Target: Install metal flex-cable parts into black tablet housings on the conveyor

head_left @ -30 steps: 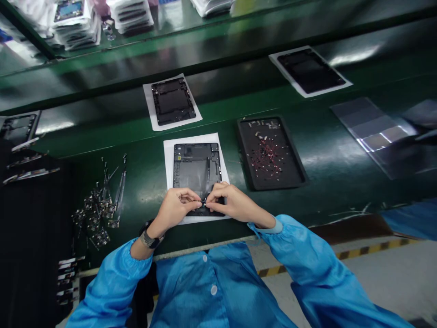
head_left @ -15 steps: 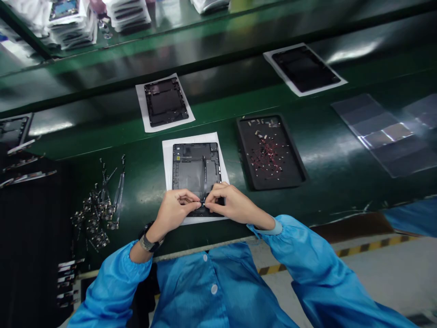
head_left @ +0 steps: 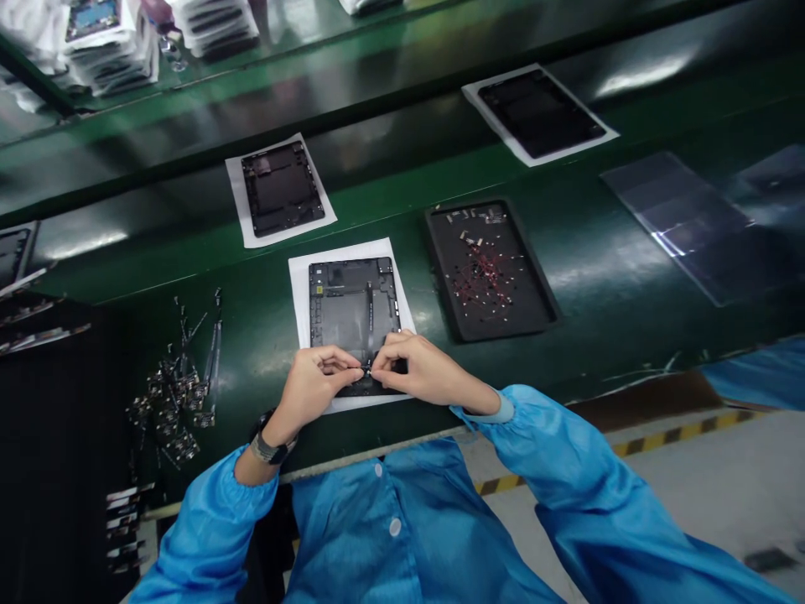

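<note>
I see the flex cable (head_left: 371, 317) lying in the housing (head_left: 336, 315), left hand (head_left: 318, 382) and right hand (head_left: 421, 367) pinching a small part (head_left: 367, 370) near its lower end, seating unconfirmed.

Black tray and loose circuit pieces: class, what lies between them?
In the head view, a dark casing on a white sheet, with the left hand and right hand at the casing's near end.

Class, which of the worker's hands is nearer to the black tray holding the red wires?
Right. In the picture, the right hand is below and left of the black tray; the left hand is farther left, beyond the right one.
</note>
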Tool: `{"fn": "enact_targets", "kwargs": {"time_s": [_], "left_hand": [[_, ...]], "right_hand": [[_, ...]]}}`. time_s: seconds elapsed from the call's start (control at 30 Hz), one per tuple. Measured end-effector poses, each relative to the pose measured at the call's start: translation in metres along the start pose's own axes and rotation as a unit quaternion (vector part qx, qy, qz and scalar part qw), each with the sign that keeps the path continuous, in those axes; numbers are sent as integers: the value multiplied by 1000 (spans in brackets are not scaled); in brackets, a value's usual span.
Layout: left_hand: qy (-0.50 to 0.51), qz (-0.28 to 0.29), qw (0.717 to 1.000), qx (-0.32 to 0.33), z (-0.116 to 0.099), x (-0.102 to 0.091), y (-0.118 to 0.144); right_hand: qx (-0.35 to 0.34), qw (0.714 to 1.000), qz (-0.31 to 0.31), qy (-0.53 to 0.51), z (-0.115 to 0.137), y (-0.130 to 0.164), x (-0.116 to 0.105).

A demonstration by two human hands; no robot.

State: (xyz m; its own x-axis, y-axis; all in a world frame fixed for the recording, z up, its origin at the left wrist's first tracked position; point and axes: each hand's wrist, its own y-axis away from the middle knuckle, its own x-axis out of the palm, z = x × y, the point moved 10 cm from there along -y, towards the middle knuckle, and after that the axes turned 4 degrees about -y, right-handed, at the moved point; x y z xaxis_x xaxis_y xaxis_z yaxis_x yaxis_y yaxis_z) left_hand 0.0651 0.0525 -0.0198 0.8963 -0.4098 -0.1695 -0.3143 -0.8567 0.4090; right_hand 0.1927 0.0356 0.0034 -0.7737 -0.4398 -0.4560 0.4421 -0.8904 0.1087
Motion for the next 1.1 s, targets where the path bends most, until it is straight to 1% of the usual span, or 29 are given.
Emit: {"fn": "enact_targets", "kwargs": {"time_s": [0.33,0.63,1.1], "left_hand": [[2,-6,1000,-10,3,1,-1],[5,5,1000,-14,4,2,-3],[16,4,999,-33,2,2,-2]], "right_hand": [[-8,1000,1,-8,-1,0,1],[-5,1000,10,-13,-5,1,3],[-27,999,14,-23,-5,0,5]]}}
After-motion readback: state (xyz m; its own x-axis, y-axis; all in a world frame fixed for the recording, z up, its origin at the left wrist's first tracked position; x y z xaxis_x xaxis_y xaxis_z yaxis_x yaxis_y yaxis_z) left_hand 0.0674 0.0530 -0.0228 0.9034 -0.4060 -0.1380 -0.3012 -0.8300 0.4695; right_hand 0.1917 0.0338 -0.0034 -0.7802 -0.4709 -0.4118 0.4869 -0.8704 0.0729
